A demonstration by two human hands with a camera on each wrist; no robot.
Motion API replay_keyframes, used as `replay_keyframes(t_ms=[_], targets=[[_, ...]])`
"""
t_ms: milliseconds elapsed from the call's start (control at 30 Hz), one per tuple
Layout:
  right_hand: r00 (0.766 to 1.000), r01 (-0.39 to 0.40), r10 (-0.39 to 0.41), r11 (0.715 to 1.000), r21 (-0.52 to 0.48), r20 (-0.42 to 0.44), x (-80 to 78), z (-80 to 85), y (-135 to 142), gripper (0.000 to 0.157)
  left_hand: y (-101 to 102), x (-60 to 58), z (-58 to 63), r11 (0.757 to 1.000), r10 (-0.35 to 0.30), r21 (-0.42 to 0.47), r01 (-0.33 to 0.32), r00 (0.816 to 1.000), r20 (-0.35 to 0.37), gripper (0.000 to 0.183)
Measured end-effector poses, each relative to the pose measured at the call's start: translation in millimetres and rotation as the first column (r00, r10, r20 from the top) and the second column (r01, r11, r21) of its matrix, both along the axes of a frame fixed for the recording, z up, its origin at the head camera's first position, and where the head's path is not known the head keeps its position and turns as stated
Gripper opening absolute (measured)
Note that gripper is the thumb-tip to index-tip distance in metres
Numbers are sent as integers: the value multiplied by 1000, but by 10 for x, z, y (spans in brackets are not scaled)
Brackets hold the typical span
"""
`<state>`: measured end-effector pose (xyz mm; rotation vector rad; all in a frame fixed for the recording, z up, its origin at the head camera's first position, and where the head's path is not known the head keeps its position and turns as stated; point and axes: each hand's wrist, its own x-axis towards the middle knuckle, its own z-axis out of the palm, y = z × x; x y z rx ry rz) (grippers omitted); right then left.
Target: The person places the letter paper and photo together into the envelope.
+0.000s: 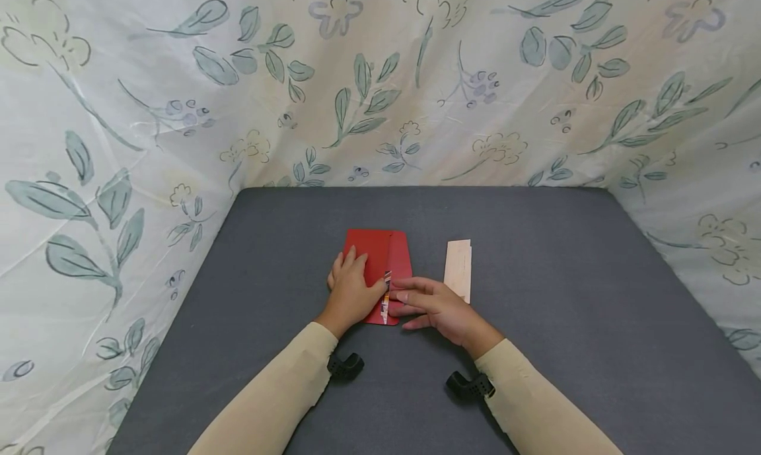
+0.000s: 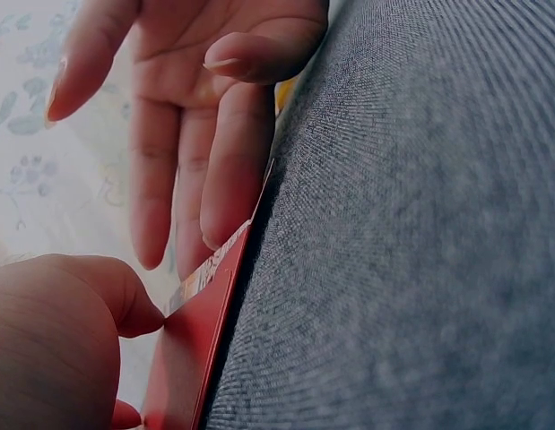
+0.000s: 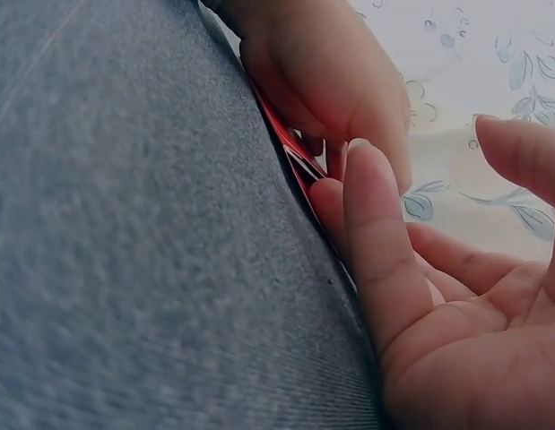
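A red envelope (image 1: 368,244) lies on the grey cloth with its flap (image 1: 401,257) folded out to the right. A narrow strip of colourfully printed paper (image 1: 385,306) shows at its opening. My left hand (image 1: 352,290) rests across the envelope, fingers spread, thumb at the edge of the opening. From the right, my right hand (image 1: 440,306) reaches over the flap with its fingers extended towards the printed paper. In the left wrist view, those fingertips are right at the printed paper (image 2: 210,269). The rest of that paper is hidden inside the envelope.
Just beyond my right hand lies a pale, narrow folded paper (image 1: 458,263), its lower end partly covered by the hand. Grey cloth (image 1: 535,244) covers the table. A floral curtain (image 1: 416,144) borders the back and sides.
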<state>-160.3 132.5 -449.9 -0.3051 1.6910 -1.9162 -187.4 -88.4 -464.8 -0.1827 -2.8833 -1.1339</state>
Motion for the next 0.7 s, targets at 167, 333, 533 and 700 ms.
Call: replay_keyframes(t_ms=[167,333,533,700], targets=[[1000,-6,6,1000,-12,5,9,-2,-14,58,1,2,-2,1000,-1,4,1,1000,-7,77],[1000,-16,16,1000,-20,7,10,-12,-26,59,-3,4,3,1000,-4,-2,4,1000,-3,77],[1000,-24,24,999,-21,-2,17,-16,-55,67,-8,6,18,1000,-6,2,6,1000,-5,76],[1000,-18,19,999,-29,9,29,-12,-83,73,-13,6,28,1000,-8,10,8,1000,-2,76]])
